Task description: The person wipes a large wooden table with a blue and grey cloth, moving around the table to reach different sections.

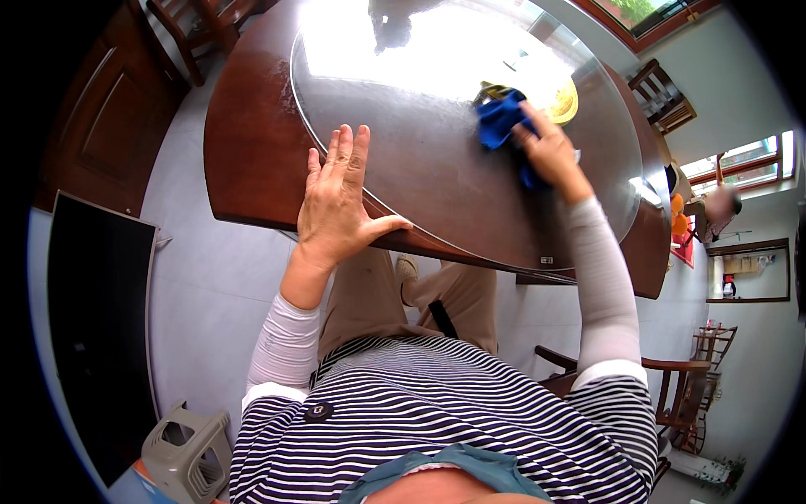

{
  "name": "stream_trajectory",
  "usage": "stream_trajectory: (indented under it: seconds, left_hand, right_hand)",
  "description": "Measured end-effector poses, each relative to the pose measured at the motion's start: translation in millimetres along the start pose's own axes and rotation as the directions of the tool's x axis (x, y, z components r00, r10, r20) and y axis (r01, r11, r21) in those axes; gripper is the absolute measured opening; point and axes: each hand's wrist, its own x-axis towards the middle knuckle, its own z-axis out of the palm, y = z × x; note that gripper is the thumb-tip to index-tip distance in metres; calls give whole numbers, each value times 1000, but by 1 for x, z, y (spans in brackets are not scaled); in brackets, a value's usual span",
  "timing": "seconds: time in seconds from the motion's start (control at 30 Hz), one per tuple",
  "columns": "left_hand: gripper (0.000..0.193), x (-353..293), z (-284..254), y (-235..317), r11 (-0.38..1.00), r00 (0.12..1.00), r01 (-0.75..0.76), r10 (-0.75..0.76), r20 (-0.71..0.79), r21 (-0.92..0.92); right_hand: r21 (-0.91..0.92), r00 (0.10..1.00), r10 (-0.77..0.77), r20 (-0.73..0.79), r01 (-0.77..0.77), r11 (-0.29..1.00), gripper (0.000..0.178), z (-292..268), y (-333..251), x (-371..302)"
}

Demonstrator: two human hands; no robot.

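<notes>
1 small label [546,260] on glass [420,168], seemingly printed, unreadable; right hand [552,157] gripping blue cloth [499,120], left hand [333,206] spread wide.

The cloth [501,120] is deep blue, the worktop [252,126] reddish brown, the dish [572,107] yellow, the shirt [445,395] striped dark and white, the trousers [367,294] tan, the stool [183,433] taupe.

Head-worn fisheye looks down on the table [252,143] from close above

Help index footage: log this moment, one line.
left hand: at table edge | right hand: holding blue cloth over round glass top
</notes>
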Motion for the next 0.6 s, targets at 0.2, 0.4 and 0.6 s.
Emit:
stream_trajectory:
  seconds: [0.2,0.4,0.6]
  left_hand:
    - [133,4,1,1,1000,999,-18,17,28,25]
    - [127,5,-2,2,999,999,-11,8,48,53]
    - [122,2,2,3,993,997,-67,63,40,102]
  right_hand:
    - [-235,937,335,-95,-348,908,64,-17,107,50]
    - [-116,992,80,-93,-90,989,55,-11,59,-12]
    - [-22,997,-16,80,18,1000,58,-45,-82,-146]
